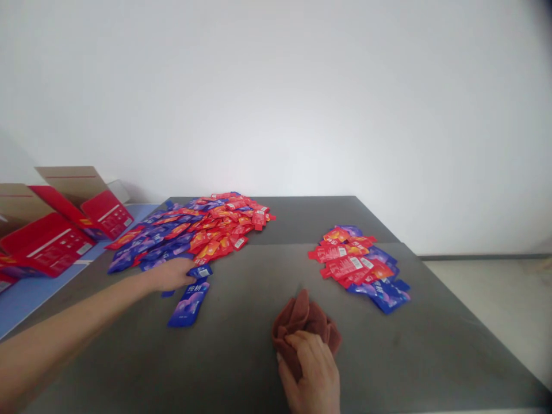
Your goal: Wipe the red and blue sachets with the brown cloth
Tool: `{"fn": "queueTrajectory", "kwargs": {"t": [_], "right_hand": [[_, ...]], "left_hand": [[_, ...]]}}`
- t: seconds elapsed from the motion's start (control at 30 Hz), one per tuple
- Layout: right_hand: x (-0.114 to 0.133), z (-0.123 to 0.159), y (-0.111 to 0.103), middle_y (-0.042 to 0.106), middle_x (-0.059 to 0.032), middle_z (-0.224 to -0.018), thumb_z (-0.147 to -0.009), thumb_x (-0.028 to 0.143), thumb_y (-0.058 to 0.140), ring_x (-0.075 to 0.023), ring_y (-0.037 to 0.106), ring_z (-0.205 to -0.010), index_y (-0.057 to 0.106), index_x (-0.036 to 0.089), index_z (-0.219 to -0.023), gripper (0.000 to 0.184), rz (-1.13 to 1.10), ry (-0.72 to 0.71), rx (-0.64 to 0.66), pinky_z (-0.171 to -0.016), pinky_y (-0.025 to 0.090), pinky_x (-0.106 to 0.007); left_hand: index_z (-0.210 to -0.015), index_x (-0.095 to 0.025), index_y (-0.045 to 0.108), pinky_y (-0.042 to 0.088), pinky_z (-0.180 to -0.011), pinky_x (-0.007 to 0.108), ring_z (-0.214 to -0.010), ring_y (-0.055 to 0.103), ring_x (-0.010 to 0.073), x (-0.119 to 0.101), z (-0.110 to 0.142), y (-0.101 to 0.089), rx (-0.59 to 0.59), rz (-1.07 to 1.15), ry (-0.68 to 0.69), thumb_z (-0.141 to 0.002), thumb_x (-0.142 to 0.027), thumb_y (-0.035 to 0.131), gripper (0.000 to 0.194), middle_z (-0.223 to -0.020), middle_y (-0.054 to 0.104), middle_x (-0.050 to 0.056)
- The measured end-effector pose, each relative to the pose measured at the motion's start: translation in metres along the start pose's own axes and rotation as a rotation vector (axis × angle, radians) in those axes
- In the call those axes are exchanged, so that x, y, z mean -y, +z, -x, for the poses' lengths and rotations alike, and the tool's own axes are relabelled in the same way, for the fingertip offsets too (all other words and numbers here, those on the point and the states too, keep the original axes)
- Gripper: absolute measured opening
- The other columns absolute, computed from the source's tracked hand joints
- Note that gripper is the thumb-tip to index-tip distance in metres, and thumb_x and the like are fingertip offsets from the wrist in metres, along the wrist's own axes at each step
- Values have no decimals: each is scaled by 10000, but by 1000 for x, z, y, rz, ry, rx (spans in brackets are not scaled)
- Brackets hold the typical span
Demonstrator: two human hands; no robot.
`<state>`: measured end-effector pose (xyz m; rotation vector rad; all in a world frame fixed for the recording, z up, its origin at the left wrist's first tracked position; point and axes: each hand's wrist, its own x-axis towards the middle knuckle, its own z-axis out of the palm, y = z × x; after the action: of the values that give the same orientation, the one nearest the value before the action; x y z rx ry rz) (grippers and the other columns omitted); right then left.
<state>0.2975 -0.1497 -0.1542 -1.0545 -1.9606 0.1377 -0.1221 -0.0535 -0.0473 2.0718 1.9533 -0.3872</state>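
Note:
My left hand (pixel 172 274) reaches out to the near edge of a big heap of red and blue sachets (pixel 194 227) on the grey table (pixel 259 345). Its fingers close on a small blue sachet (pixel 200 271). A larger blue sachet (pixel 188 303) lies flat just in front of that hand. My right hand (pixel 311 371) rests near the table's front, its fingers curled round a crumpled reddish-brown cloth (pixel 302 319). A smaller pile of red and blue sachets (pixel 362 265) lies to the right.
Open cardboard boxes with red printed flaps (pixel 56 224) stand at the left on a blue surface (pixel 26 293). A white wall rises behind the table. The table's right edge drops to a pale floor (pixel 495 299).

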Motion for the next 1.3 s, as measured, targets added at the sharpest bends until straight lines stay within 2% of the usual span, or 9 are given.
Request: {"fn": "queueTrajectory", "kwargs": {"t": [0.13, 0.27, 0.43, 0.53, 0.67, 0.87, 1.0, 1.1, 1.3], "right_hand": [[7, -4, -3, 732, -69, -1029, -921, 294, 690, -227, 693, -896, 700, 234, -1092, 182, -21, 45, 5, -766, 548, -352], [14, -8, -9, 724, -71, -1034, -948, 279, 652, -235, 681, -920, 696, 243, -1089, 152, -71, 122, 35, -801, 531, -370], [17, -14, -13, 715, -77, -1047, -956, 269, 636, -241, 664, -978, 677, 231, -1089, 145, -129, 204, 24, -866, 515, -384], [26, -28, -7, 717, -78, -1036, -974, 282, 620, -233, 655, -973, 691, 230, -1069, 130, -130, 188, 8, -872, 503, -376], [34, -66, 12, 722, -54, -1036, -964, 319, 645, -238, 637, -1012, 741, 269, -1033, 128, -100, 75, 169, -919, 482, -401], [5, -125, 29, 586, -56, -1452, -785, 251, 832, -285, 442, -1429, 790, 306, -1062, 286, -324, 62, 503, -1138, 388, -457], [-13, -139, 32, 754, 22, -1026, -811, 199, 780, -185, 671, -1106, 788, 283, -979, 188, -586, 127, 725, -922, 509, -291], [-18, -138, 28, 747, 48, -858, -815, 218, 738, -154, 688, -831, 776, 259, -949, 146, -621, 288, 667, -755, 508, -255], [-27, -131, 9, 758, 22, -888, -811, 275, 708, -176, 682, -851, 764, 225, -956, 163, -645, 412, 464, -796, 508, -288]], "left_hand": [[-744, -196, 721, 485, -661, 296, -770, 680, 262, -13, -8, -34, 82, 30, 90, -697, -296, 627, 145, -776, 727, 52], [-818, -205, 757, 467, -647, 291, -753, 666, 248, -62, -17, -45, 108, 99, 159, -743, -355, 632, 209, -792, 728, 32], [-748, -215, 745, 418, -549, 270, -589, 586, 189, -149, -12, -17, 290, 414, 314, -737, -376, 680, 173, -632, 662, -19], [-754, -215, 755, 425, -534, 260, -581, 604, 185, -178, -12, 11, 322, 593, 350, -765, -416, 678, 215, -622, 679, -24], [-714, -187, 725, 488, -642, 275, -733, 660, 227, -182, -21, 44, 159, 811, 367, -739, -385, 673, 207, -712, 734, -10], [-988, -178, 766, 544, -836, 328, -969, 717, 270, -171, -16, 63, 58, 952, 340, -758, -289, 628, 290, -1045, 813, 39], [-1020, -187, 751, 545, -854, 329, -983, 727, 276, -171, -10, 64, 85, 992, 336, -720, -249, 685, 314, -1007, 811, 15], [-999, -187, 719, 563, -823, 334, -916, 739, 255, -174, -6, 63, 115, 1047, 318, -759, -281, 674, 262, -943, 800, 19], [-1073, -177, 666, 592, -719, 327, -780, 747, 217, -176, 3, 67, 153, 1233, 248, -819, -397, 703, 338, -859, 799, 50]]}}
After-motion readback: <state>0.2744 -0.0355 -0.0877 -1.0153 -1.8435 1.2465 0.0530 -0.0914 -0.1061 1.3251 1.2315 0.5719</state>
